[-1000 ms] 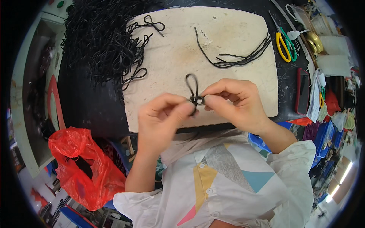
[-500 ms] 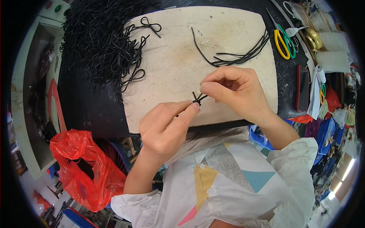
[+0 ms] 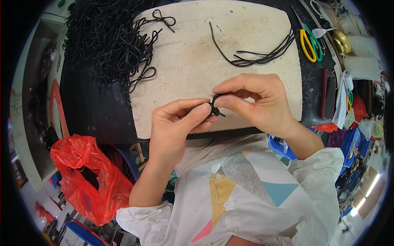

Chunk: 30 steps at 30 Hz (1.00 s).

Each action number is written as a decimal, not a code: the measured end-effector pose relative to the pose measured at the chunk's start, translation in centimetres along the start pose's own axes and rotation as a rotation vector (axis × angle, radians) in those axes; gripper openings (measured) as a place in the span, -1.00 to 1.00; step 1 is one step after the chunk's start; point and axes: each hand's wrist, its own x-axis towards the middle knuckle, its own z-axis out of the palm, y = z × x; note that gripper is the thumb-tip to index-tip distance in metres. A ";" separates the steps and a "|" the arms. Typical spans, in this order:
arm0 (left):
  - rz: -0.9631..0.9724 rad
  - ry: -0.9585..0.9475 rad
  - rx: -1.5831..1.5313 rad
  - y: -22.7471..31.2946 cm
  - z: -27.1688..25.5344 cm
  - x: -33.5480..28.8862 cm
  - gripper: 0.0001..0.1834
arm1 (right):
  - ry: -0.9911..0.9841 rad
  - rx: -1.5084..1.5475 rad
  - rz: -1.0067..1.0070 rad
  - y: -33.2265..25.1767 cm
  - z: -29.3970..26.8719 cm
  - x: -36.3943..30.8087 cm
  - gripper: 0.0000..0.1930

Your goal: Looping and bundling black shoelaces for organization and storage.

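A short black cord (image 3: 215, 110) with a knot in it is held between my two hands, just above the near part of the pale board (image 3: 184, 53). My left hand (image 3: 176, 123) pinches the cord beside the knot between thumb and fingers. At the right of the knot, my right hand (image 3: 258, 98) grips a bent length of the cord with thumb and forefinger. One short end sticks out below the knot. Several loose black cords (image 3: 262, 61) lie curved on the board beyond my right hand.
A large heap of looped black cords (image 3: 106, 45) covers the far left, spilling onto the board. Yellow- and green-handled scissors (image 3: 310, 45) and a dark red-edged phone-like object (image 3: 328, 94) lie at the right. A red plastic bag (image 3: 90, 176) hangs at the near left.
My left hand has rolled so its thumb lies over the cord, and the knot has turned. My right fingers have come closer to the knot. The view has shifted slightly.
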 end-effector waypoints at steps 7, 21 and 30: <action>0.147 0.047 0.120 -0.2 0.6 -0.3 -0.82 | -0.021 -0.236 -0.155 0.4 -0.1 0.3 -0.88; 0.248 0.080 0.074 -0.7 0.2 0.1 -0.84 | -0.014 0.283 0.129 1.7 1.1 -0.7 -0.83; -0.049 -0.006 -0.220 -0.6 -0.4 -0.1 -0.80 | -0.030 -0.186 -0.184 1.8 0.4 -0.4 -0.84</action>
